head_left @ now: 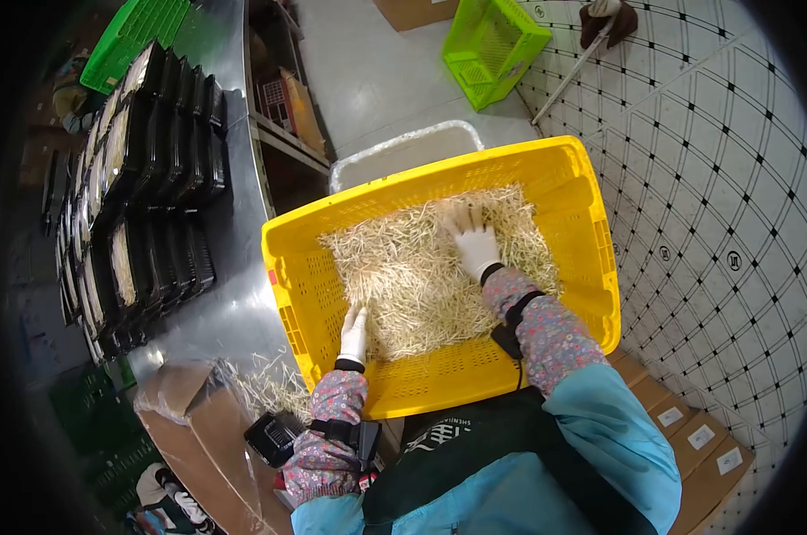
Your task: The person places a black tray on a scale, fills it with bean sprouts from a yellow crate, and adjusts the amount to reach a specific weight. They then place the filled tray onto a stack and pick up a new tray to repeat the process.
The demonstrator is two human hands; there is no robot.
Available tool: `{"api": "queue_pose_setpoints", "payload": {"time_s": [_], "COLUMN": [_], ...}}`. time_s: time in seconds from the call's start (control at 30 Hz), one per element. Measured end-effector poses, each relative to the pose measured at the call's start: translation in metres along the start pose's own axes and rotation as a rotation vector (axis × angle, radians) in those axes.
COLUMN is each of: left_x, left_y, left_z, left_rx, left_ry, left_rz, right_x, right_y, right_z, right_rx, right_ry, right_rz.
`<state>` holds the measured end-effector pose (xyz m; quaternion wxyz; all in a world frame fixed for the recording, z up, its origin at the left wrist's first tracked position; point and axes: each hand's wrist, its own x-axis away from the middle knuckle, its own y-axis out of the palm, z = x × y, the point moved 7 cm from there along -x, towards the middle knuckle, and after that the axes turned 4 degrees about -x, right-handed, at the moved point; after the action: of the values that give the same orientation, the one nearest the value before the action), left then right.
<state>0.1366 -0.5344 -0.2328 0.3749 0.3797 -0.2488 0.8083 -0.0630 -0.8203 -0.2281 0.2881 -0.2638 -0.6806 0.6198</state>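
A yellow plastic crate [430,392] stands in front of me, holding a broad bed of thin, pale stalks [412,276] that look like sprouts. My right hand [476,245], in a white glove, rests on the far right part of the stalks with its fingers spread. My left hand [354,332], gloved in white too, is inside the crate's left side at the edge of the heap. Its fingers point forward and look stretched out, with nothing visible in them; the fingertips are close to or touching the stalks.
On the metal table [243,259] at left stand stacked black trays [167,152] of pale stalks. Below are a cardboard box [198,446] and a black tray [274,437]. A white tub [412,152] and green crate [492,53] stand beyond; labelled boxes [697,437] line the right. Another person [167,499] is at lower left.
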Motion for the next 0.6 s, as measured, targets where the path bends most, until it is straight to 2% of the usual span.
{"api": "queue_pose_setpoints", "payload": {"time_s": [0.07,0.13,0.2,0.27,0.3,0.37,0.4,0.47,0.53,0.57,0.6], "left_x": [0.009,0.008,-0.014,-0.028,-0.026,-0.017,-0.069,-0.114,-0.084,-0.071,-0.071], "left_y": [0.001,0.0,-0.012,-0.013,-0.006,0.002,-0.008,-0.016,-0.013,-0.009,-0.006], "left_z": [0.012,0.015,-0.009,-0.022,-0.015,-0.004,-0.055,-0.098,-0.058,-0.038,-0.033], "left_rx": [0.018,0.081,-0.055,-0.085,-0.065,-0.03,-0.043,-0.02,-0.164,-0.239,-0.325], "left_ry": [-0.005,0.015,0.005,-0.007,-0.011,-0.025,0.115,0.199,0.143,0.111,0.12], "left_rz": [0.044,0.071,0.037,0.032,0.052,0.107,0.101,0.144,0.221,0.259,0.302], "right_x": [-0.009,-0.015,-0.014,-0.014,-0.016,-0.013,-0.01,0.0,0.009,0.012,0.014], "right_y": [-0.003,-0.01,-0.053,-0.079,-0.084,-0.104,-0.111,-0.107,-0.063,-0.042,-0.03], "right_z": [0.031,0.075,0.104,0.119,0.119,0.086,0.061,0.014,-0.004,-0.003,-0.002], "right_rx": [-0.178,-0.33,-0.472,-0.683,-0.961,-1.261,-1.415,-1.203,-1.091,-1.056,-1.011], "right_ry": [0.091,0.233,0.443,0.393,0.391,0.227,0.14,0.013,-0.088,0.002,0.085], "right_rz": [-0.181,-0.128,-0.241,-0.059,-0.092,-0.187,-0.233,-0.42,-0.499,-0.569,-0.54]}}
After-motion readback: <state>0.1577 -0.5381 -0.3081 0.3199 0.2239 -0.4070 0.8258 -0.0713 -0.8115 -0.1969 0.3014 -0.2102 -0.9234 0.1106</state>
